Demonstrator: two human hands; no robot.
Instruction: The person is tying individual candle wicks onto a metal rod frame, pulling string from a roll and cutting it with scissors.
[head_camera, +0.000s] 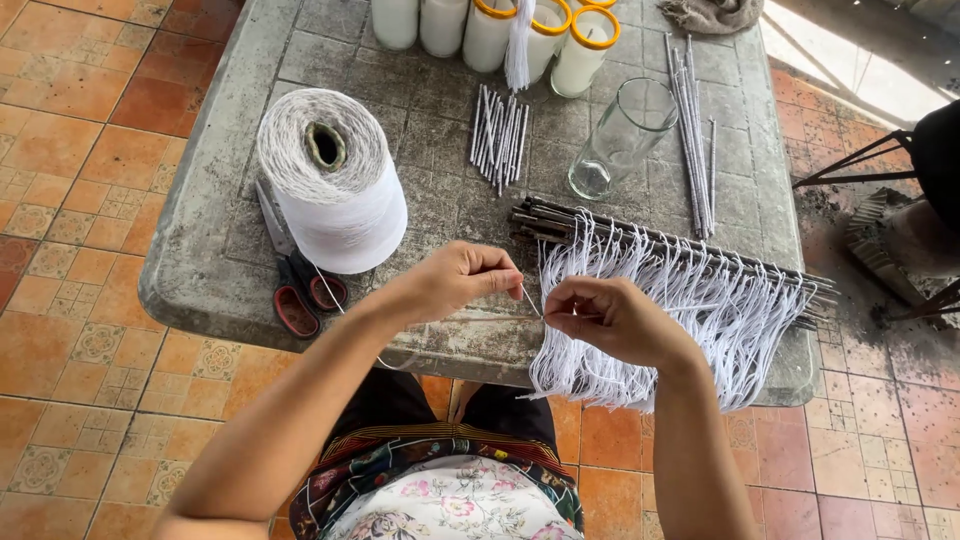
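My left hand (462, 277) and my right hand (608, 318) meet over the front edge of a grey stone table (220, 250). Both pinch a short white string (530, 300) stretched between their fingertips. Just right of my hands, many cut white strings (720, 310) hang from a bundle of thin dark sticks (660, 245) lying across the table. A big cone of white thread (335, 180) stands to the left, and a strand runs from it toward my left hand.
Red-handled scissors (300, 290) lie beside the cone. Short grey sticks (497, 135) and longer ones (690, 130) lie on the table near an empty glass (625, 135). Several white candles in jars (500, 35) line the far edge. Tiled floor surrounds the table.
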